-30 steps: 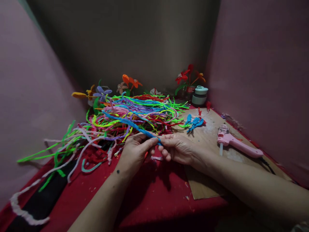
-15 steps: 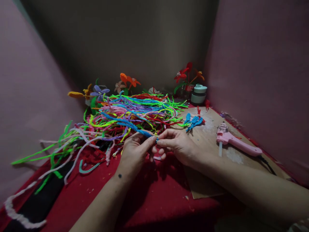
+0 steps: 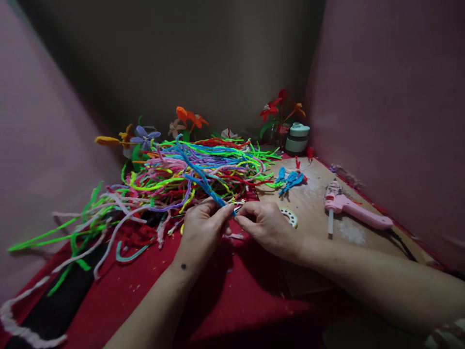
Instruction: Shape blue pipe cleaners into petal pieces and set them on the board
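My left hand point(image 3: 203, 230) is closed, pinching a twisted bunch of blue pipe cleaners point(image 3: 205, 184) between thumb and fingers. Their loose ends fork up and to the left over a heap of coloured pipe cleaners point(image 3: 218, 162). At the lower end, my right hand point(image 3: 269, 228) is closed with thumb and forefinger pinched on the blue tip; its other fingers curl under. Just behind the fingertips lies a small pale-yellow and white piece point(image 3: 238, 201). Part of a pale round disc with holes point(image 3: 289, 217) shows behind the right hand.
A pink glue gun point(image 3: 358, 208) lies on a brown board point(image 3: 312, 208), near blue petal shapes point(image 3: 292, 182). Behind stand a teal-lidded container point(image 3: 298, 138) and fuzzy flowers point(image 3: 269, 110). Red cloth point(image 3: 152, 300) covers the table; a black strip point(image 3: 69, 291) lies at left.
The blue pipe cleaners have tilted more upright, and their free ends have spread apart. My right hand has shifted slightly right, and the holed disc has come into view behind it.
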Action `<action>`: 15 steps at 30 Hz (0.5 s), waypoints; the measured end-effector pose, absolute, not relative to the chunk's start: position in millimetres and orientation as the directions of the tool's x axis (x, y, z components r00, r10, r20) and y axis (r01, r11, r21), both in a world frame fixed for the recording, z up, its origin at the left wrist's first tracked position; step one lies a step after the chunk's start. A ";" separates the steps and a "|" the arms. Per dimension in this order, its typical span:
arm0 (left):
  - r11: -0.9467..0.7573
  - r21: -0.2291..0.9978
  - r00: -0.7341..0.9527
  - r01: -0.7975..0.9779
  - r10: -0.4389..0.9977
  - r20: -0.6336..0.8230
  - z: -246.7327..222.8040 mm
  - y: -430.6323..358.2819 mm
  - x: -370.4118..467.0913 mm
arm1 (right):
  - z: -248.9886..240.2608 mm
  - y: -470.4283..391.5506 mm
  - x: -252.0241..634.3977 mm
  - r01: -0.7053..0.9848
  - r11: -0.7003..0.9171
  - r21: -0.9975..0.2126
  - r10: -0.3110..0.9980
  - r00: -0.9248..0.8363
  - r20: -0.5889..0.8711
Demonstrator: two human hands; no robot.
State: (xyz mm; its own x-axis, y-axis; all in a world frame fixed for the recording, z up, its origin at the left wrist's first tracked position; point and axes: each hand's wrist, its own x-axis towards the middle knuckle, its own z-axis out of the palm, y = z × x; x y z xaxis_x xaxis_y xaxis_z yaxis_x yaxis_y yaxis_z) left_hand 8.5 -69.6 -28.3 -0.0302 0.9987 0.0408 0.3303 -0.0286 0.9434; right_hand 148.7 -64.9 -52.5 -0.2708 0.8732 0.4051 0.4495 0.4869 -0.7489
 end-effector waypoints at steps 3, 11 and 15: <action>0.013 0.953 -0.029 0.303 1.000 -0.004 -28.4 -68.2 6.7 | -53.3 -62.7 148.4 0.335 0.389 -0.858 0.913 -0.261 0.312; 0.096 0.967 0.057 0.235 0.992 -0.113 -29.8 -64.6 0.7 | -60.8 -51.9 148.8 -0.177 -0.278 -0.944 0.856 -0.491 -0.160; 0.108 0.964 0.002 0.241 0.994 -0.112 -29.7 -64.5 -0.1 | -57.4 -55.5 146.1 -0.008 -0.164 -0.986 0.911 -0.385 -0.148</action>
